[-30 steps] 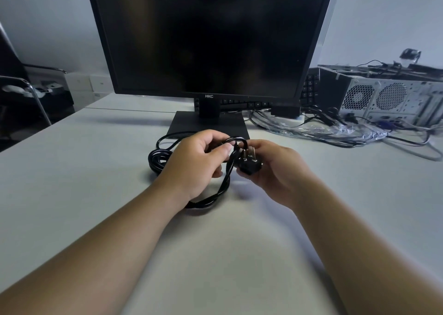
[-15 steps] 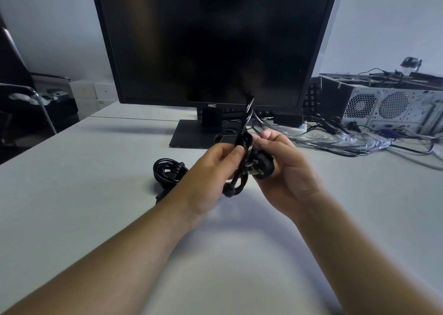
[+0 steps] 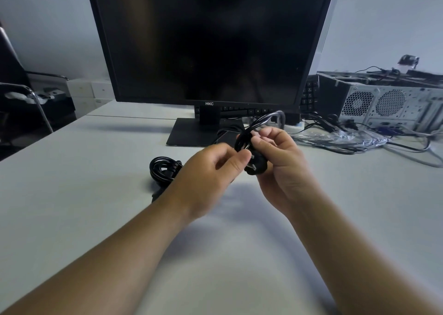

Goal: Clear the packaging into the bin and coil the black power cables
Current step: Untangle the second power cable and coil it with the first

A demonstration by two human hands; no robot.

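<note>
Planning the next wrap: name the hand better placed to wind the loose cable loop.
Left, likely: the right hand grips the power plug, the left hand sits beside the loose loop.

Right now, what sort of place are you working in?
Probably an office or IT workbench: a dark HKC monitor stands on the grey desk, with a keyboard behind it and a bare computer case on the right.

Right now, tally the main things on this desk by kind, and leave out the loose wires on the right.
Black power cables: 2, the held cable between left hand and right hand, the coiled cable on the grey desk
Black flat-screen monitor: 1
Grey metal computer case: 1
Black keyboard: 1
Clear plastic packaging: 1 heap
Total: 6
</note>
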